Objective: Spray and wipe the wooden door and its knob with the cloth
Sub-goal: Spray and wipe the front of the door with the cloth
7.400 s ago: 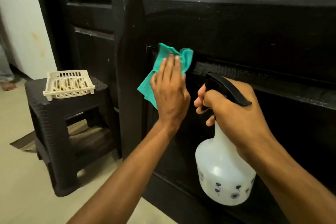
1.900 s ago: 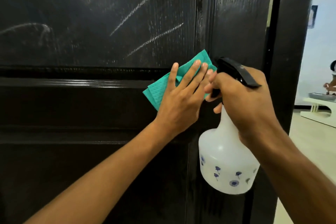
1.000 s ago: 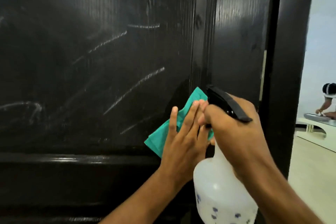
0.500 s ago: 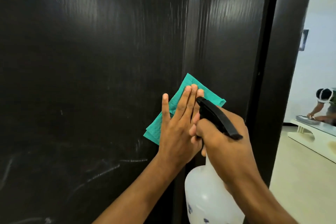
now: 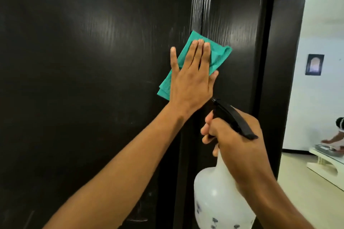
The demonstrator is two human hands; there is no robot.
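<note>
The left hand (image 5: 191, 78) presses the cloth (image 5: 219, 55) flat against the door (image 5: 93, 80), fingers straight; the cloth's long axis follows them. The right hand (image 5: 238, 147), lower, grips the spray bottle (image 5: 219, 201).

dark wooden door (image 5: 93, 80) upright, green cloth (image 5: 219, 55) flat against it under left hand (image 5: 191, 82), cream floor (image 5: 297, 191) right of right hand (image 5: 240, 145)

Both forearms are bare — no sleeve, watch or band shows anywhere along them. The left hand (image 5: 189, 82) and the right hand (image 5: 234, 141) wear no gloves and no rings — nails cut short and unpainted.
</note>
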